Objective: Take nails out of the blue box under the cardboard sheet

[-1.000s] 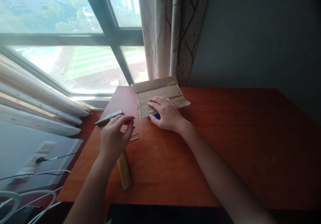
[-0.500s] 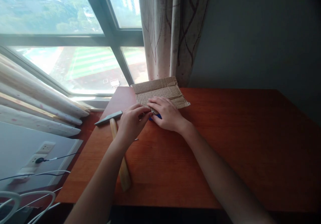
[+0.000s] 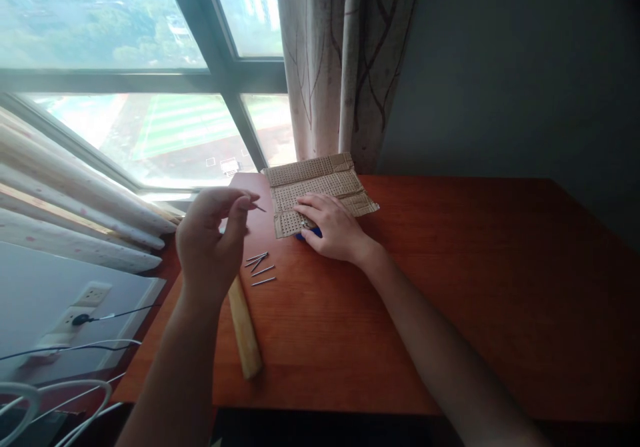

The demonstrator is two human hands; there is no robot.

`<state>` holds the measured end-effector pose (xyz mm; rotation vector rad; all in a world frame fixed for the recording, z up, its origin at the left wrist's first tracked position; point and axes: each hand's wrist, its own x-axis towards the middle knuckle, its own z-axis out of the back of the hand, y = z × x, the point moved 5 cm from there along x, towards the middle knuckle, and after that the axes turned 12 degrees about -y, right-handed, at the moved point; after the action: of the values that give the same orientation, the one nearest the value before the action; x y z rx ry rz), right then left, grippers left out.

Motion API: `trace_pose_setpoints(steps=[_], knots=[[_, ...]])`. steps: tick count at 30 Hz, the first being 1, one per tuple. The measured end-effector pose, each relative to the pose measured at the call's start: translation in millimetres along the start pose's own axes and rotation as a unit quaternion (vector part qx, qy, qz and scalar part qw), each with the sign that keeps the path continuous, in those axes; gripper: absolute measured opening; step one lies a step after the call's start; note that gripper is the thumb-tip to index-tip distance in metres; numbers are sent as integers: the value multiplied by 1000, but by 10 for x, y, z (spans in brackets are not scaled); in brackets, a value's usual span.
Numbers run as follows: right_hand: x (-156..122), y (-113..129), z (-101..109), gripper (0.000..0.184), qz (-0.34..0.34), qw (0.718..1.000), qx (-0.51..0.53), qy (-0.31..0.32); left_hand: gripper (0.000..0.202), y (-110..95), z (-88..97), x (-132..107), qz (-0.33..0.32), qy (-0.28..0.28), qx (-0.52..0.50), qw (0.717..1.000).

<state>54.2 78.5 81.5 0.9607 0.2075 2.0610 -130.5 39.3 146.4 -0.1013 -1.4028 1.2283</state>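
My left hand (image 3: 213,243) is raised above the table's left part, a nail (image 3: 259,207) pinched between thumb and fingertips. My right hand (image 3: 333,227) grips the near side of a dotted brown cardboard sheet (image 3: 295,190), fingers over its top and thumb at the front edge. Something blue (image 3: 302,235) shows under the cardboard by that thumb; its kind is hidden. A small shiny bit beside the thumb is too small to make out. Several nails (image 3: 263,271) lie between my hands. The hammer's wooden handle (image 3: 245,333) lies below my left hand, which hides its head.
The reddish-brown wooden table (image 3: 450,287) stands against a window (image 3: 185,133) and a patterned curtain (image 3: 320,67). At the lower left are a wall socket (image 3: 93,293) with a black plug and white cables (image 3: 65,390) beside the table's edge.
My left hand has moved left and up from the cardboard's edge, with a nail now visible in its fingers. The loose nails are uncovered; the hammer head is now hidden. My right hand stays put.
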Motion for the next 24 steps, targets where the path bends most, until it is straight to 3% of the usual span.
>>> trace_pose_setpoints(steps=[3,5,9,12,18,24], knots=[[1,3,6,45,2,1000,-2,2,18,214,155,-140,12,34,77,996],[3,0,7,45,2,1000,-2,3,16,378,204,-269,-9,86,129,988],[6,-5,10,44,1,1000,-3,0,19,638,204,-535,-51,203,194,958],[4,1,13,45,3,1000,-6,-2,21,730,185,-667,-71,250,235,937],[-5,0,2,46,9,1000,-4,-3,21,744,132,-706,-86,273,281,916],[-1,-11,-3,44,8,1000,0,-6,21,653,91,-599,-76,225,246,940]])
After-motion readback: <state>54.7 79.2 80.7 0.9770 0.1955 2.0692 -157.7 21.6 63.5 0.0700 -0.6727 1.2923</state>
